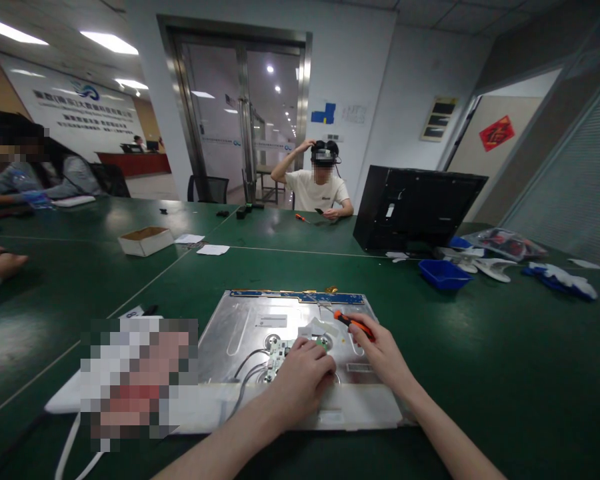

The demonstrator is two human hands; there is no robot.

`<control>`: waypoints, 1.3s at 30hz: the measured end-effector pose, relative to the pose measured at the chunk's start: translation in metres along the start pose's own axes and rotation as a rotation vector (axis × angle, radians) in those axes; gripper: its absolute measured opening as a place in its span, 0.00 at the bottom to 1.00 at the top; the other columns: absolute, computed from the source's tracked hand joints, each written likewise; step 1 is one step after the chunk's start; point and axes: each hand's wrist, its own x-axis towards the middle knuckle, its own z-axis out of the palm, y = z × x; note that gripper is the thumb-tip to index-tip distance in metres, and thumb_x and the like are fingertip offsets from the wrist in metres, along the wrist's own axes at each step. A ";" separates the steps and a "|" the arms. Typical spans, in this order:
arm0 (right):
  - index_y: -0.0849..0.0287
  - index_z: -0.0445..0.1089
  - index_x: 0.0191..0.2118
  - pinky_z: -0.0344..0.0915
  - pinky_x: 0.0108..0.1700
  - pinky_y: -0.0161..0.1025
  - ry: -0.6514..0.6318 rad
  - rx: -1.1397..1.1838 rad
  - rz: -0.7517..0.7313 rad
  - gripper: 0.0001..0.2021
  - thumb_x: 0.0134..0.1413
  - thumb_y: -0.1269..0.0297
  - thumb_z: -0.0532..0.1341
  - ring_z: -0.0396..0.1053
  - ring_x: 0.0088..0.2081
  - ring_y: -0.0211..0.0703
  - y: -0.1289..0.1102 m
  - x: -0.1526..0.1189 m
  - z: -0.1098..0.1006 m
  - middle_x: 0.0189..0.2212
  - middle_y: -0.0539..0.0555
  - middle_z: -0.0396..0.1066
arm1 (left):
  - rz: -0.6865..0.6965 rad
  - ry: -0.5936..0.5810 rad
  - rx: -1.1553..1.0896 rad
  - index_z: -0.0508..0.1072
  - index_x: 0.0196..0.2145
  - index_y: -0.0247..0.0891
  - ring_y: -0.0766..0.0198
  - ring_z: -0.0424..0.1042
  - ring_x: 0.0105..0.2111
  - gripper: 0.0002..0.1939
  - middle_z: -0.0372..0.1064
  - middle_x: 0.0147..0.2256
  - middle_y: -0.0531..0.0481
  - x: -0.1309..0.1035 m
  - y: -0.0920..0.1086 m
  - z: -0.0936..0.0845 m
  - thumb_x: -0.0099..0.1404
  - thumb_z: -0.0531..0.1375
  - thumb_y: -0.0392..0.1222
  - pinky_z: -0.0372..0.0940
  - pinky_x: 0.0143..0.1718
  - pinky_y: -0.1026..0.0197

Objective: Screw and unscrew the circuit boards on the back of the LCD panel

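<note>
A flat metal panel [245, 333] lies on the green table, with a long blue circuit strip [280, 295] along its far edge. My right hand [375, 343] is wrapped round an orange and black screwdriver [357, 325], whose shaft points left toward the strip. My left hand [307, 373] rests with curled fingers on the green circuit board [276, 355] at the panel's middle; whether it grips the board is hidden. Grey cables run from the board's left side. Clear tape or film lies just beyond my left hand.
A black monitor [420, 207] and a blue tray [445, 275] stand at the right, near gloves [563, 280]. An open box [146, 241] is at the left. People sit across and at the left. A white device with cables lies beside the panel.
</note>
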 end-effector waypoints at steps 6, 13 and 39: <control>0.57 0.69 0.48 0.65 0.37 0.40 -0.005 -0.008 0.004 0.19 0.60 0.52 0.52 0.69 0.36 0.46 0.001 0.000 0.000 0.35 0.56 0.72 | -0.010 0.026 -0.027 0.69 0.33 0.37 0.59 0.66 0.37 0.04 0.69 0.33 0.49 -0.001 0.002 -0.003 0.62 0.55 0.31 0.55 0.44 0.55; 0.57 0.69 0.49 0.65 0.35 0.40 -0.008 0.009 0.016 0.19 0.60 0.52 0.52 0.69 0.34 0.45 -0.001 0.000 0.000 0.34 0.55 0.72 | -0.031 0.010 -0.013 0.69 0.32 0.38 0.59 0.66 0.38 0.02 0.69 0.34 0.49 0.000 0.002 0.000 0.61 0.58 0.33 0.54 0.45 0.54; 0.58 0.69 0.31 0.62 0.27 0.35 0.177 0.030 -0.119 0.13 0.49 0.52 0.64 0.65 0.27 0.39 -0.065 0.037 -0.055 0.27 0.51 0.67 | -0.011 -0.037 0.038 0.70 0.34 0.39 0.55 0.64 0.41 0.04 0.68 0.37 0.47 -0.002 0.008 -0.016 0.58 0.59 0.37 0.52 0.52 0.49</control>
